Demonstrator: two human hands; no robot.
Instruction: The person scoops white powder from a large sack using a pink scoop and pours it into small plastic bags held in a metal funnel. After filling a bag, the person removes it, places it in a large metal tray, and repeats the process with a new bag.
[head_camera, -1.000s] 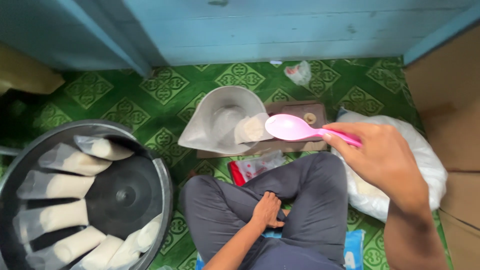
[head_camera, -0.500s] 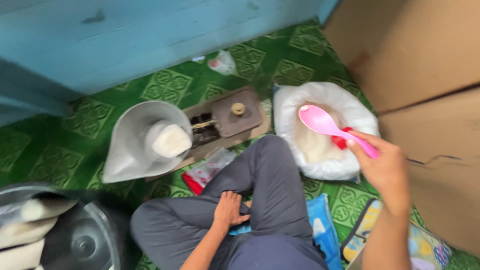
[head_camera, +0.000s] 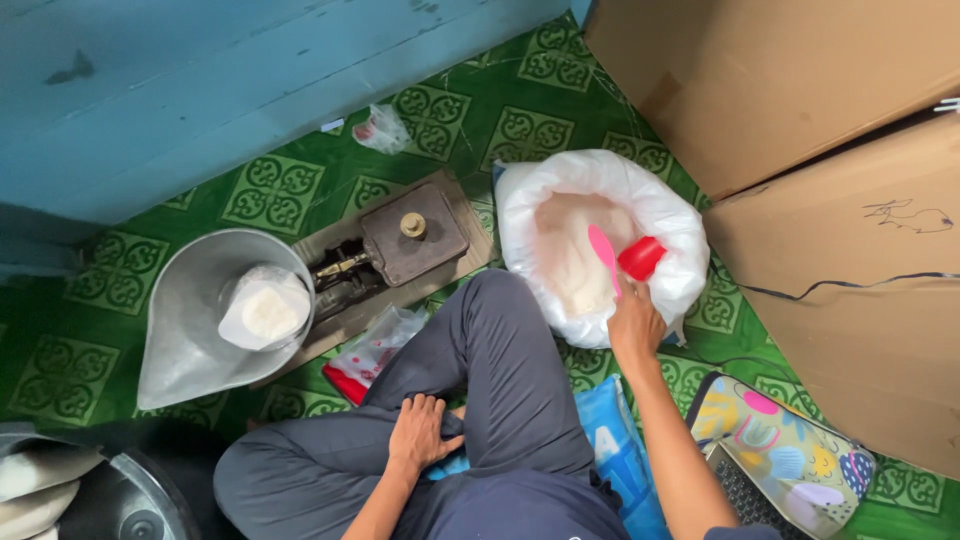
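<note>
One pink spoon (head_camera: 603, 256) stands blade-down inside the open mouth of one big white sack (head_camera: 655, 205), its tip against the pale powder (head_camera: 570, 260) that fills the sack. The right hand (head_camera: 634, 325) grips the spoon's handle at the sack's near rim, fingers curled shut around it. One small red cup (head_camera: 641, 257) sits in the sack just beside the spoon, touching or nearly touching the same hand; whether the fingers also hold it cannot be told.

Left of the sack, just beside it, lies one brown balance scale (head_camera: 400, 250) on its wooden base, one brass knob on top. Further left of the sack, at the scale's end, one grey metal pan (head_camera: 180, 330) holds one clear bag (head_camera: 264, 308) of white powder. Between scale and knee lies one crumpled plastic wrapper (head_camera: 375, 345) with red at its edge.

The left hand (head_camera: 420, 432) rests flat on the crossed legs in grey trousers, well apart from the sack, fingers loosely spread, holding nothing.

Behind the sack, by the blue wall, is one small knotted plastic bag (head_camera: 380, 128). Right of the sack stand two cardboard boxes (head_camera: 800, 80). Below the sack lies one colourful patterned pouch (head_camera: 780, 450).
</note>
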